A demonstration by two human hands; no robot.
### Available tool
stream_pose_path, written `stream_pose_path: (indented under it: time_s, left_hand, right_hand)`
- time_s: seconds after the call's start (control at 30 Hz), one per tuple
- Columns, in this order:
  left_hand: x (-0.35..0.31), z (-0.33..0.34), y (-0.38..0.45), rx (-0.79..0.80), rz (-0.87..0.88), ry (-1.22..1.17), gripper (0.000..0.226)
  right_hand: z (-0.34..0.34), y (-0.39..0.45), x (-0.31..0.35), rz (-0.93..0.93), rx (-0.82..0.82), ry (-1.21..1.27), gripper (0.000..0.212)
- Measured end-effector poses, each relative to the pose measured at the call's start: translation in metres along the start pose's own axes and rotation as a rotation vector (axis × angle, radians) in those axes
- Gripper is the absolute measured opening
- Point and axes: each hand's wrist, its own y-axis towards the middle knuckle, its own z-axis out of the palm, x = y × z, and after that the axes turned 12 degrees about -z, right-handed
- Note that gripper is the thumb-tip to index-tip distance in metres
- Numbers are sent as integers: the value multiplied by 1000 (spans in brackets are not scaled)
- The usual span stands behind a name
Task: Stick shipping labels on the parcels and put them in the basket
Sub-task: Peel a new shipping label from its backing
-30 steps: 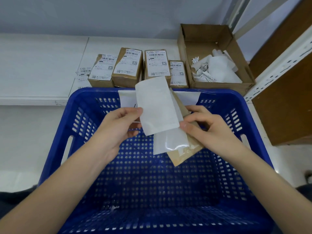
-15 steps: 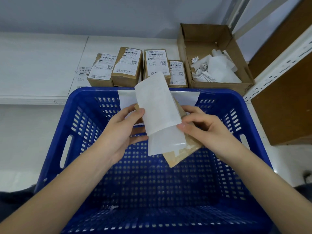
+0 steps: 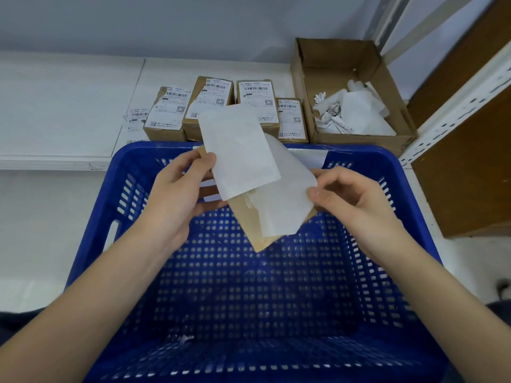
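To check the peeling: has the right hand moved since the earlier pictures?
Yes. The right hand has shifted rightward, toward the basket's right wall, pulling the backing.

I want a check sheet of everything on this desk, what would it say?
Surface: white table.
Job's things: blue basket, no parcels seen inside; brown parcel held above it; label and its backing peeling apart; four labelled parcels behind basket.
Clutter: carton of crumpled paper; loose labels on table.
Grippers: left hand holds parcel and label; right hand pinches backing.
Cables: nothing seen.
Surroundings: grey wall, shelf post, brown panel.
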Motion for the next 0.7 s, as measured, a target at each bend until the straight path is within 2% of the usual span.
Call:
stream_pose_path:
  time_s: [0.03, 0.1, 0.17, 0.2, 0.3, 0.47, 0.7]
  left_hand:
    - [0, 0, 0, -8, 9, 5, 24]
    - [2, 1, 1, -19, 28, 21, 26]
    - [3, 1, 3, -25, 44, 52, 28]
    - [4, 1, 3, -27, 49, 66, 29]
    - [5, 2, 4, -27, 60, 87, 29]
    - [7, 3, 3, -44, 78, 107, 28]
    - [6, 4, 5, -68, 86, 121, 30]
  right_hand:
    - [1, 0, -1, -16, -3, -31, 9]
    - [3, -1, -6, -62, 5, -73, 30]
    - [5, -2, -10, -191, 39, -179, 49]
    - [5, -3, -12, -271, 59, -235, 51]
    - [7, -4, -15, -398, 121, -348, 41]
    - [12, -6, -19, -365, 184, -412, 49]
    - [13, -7, -19, -343, 7, -393, 43]
